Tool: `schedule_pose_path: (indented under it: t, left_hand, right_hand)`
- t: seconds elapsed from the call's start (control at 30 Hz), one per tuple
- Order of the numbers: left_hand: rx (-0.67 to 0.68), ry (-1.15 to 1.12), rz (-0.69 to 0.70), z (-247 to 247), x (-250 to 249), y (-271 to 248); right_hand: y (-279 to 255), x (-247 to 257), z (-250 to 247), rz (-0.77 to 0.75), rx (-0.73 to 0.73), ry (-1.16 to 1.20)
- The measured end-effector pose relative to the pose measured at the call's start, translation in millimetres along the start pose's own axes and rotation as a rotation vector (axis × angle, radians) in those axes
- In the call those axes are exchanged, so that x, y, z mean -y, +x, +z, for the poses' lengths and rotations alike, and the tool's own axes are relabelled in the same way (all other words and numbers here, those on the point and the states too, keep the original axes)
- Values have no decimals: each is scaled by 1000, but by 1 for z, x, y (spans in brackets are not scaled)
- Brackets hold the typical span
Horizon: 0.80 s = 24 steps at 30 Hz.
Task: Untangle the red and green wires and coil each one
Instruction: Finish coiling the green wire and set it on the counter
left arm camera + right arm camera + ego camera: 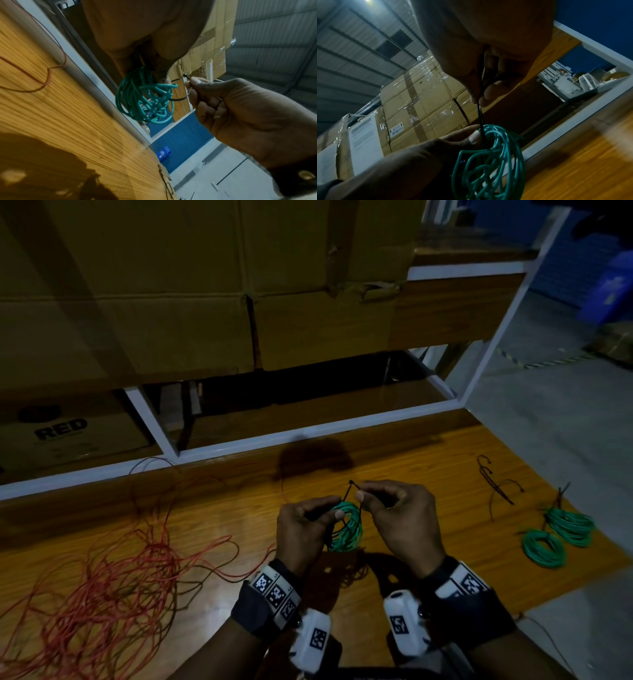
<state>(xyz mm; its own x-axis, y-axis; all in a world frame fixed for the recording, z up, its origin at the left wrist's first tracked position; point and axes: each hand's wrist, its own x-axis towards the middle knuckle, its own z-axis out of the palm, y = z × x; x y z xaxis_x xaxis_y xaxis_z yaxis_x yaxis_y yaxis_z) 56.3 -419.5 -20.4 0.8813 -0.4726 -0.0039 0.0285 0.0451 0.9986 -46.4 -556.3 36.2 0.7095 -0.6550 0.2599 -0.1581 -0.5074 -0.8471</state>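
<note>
A: Item one, hands?
B: Left hand [301, 530], centre of the frame, fingers curled round a green wire coil [347, 525] held above the wooden table [394, 460]. Right hand [400, 518], just beside it, thumb and forefinger pinching a black cable tie [350, 491] that loops through the coil; the tie's head stands just above the fingertips.

A: Same in the wrist views?
B: Yes. The right-wrist view shows the black strap running from the pinch down into the coil, the left thumb against it.

A: Item two, finished stock?
B: Two green coils [555, 537], right edge of the table, touching each other. Loose black ties [498, 484] lie up and left of them.

A: Item three?
B: Red wire [113, 583], a loose tangle spread over the lower left of the frame.

A: Surroundings?
B: Cardboard boxes [191, 285] stacked across the upper left, behind a white frame [308, 434]; one lower box is printed "RED".
</note>
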Motion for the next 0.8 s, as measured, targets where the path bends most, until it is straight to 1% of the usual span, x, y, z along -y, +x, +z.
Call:
schedule_pose_path:
  t: [0.17, 0.37, 0.67, 0.8]
  left_hand:
    - [-4, 36, 26, -1, 1, -2]
    - [1, 73, 48, 3, -2, -4]
    - [18, 83, 41, 6, -2, -7]
    - [11, 83, 37, 6, -2, -8]
  right_hand:
    - [0, -6, -1, 1, -22, -28]
    - [-2, -8, -1, -14, 11, -80]
    - [-5, -10, -6, 11, -6, -13]
    - [-5, -10, -7, -2, 6, -44]
